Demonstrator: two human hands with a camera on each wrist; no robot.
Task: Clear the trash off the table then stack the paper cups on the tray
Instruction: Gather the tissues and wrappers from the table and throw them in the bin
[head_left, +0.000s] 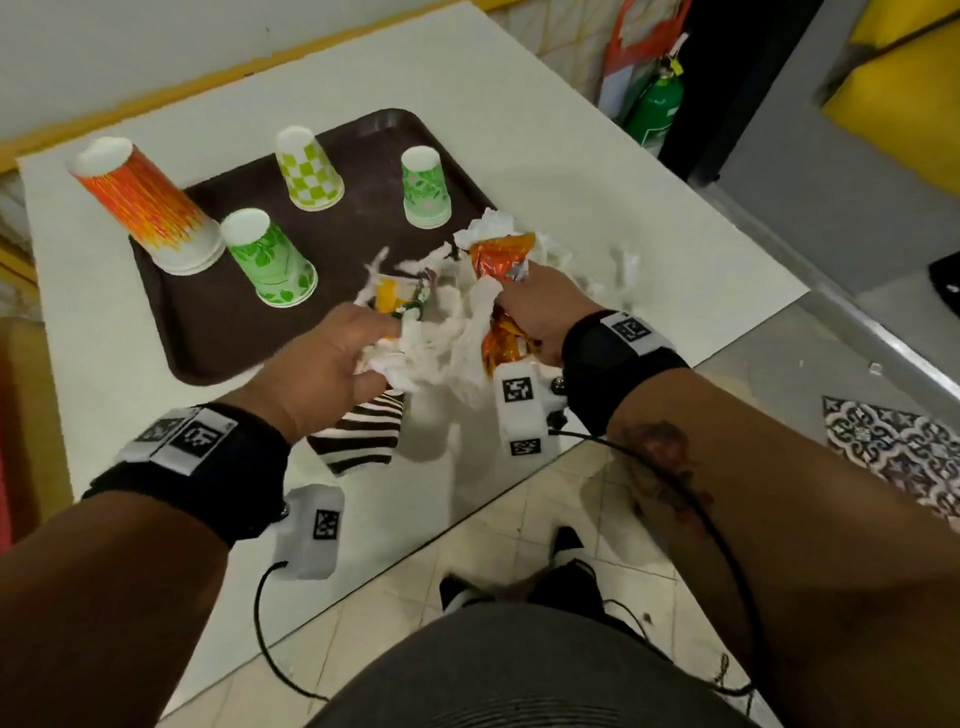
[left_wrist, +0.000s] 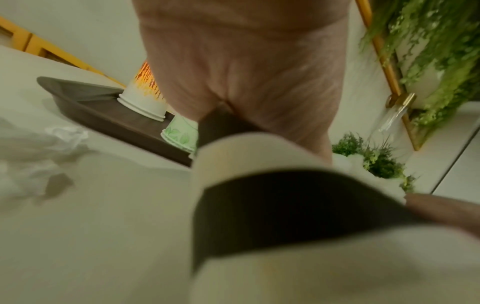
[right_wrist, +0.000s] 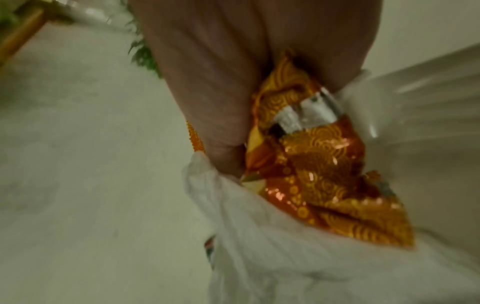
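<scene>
Four paper cups stand upside down on the brown tray: a tall orange cup, a green leaf cup, a green checked cup and a green floral cup. Trash lies at the tray's near right corner. My left hand grips crumpled white tissues and a brown-and-white striped paper, which fills the left wrist view. My right hand grips an orange foil wrapper together with tissue; the wrapper bulges from my palm. A yellow wrapper lies between the hands.
Loose tissue scraps lie on the white table right of my right hand. The table's near edge runs under my wrists, tiled floor below. A green extinguisher stands beyond the far right corner. A patterned rug lies on the right.
</scene>
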